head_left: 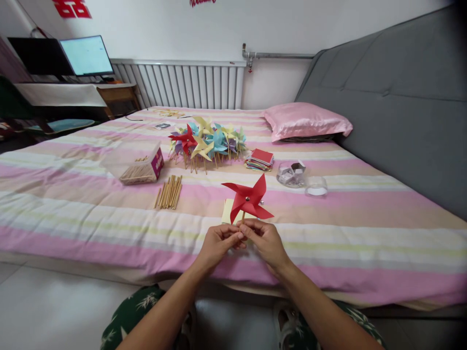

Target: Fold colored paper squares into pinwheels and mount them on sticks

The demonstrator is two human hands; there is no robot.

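Room: monitors [85,54] glowing at left, radiator [182,83] behind.
Bed: striped sheet [73,204] carrying a stick box [140,167], loose sticks [169,192], a pinwheel pile [206,141].
Hands: left hand [218,243] and right hand [267,240] both pinching the red pinwheel [248,199] stick, over the bed's near edge.
Hidden: stick mostly covered by fingers.

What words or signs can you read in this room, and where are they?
Red wall sign: cut off, looks like a Chinese double-happiness sign.
Red wall lettering: cut off, unreadable.
Box label: too blurred.
Monitor screen: too small.
Pinwheel held by left hand and right hand: no text.
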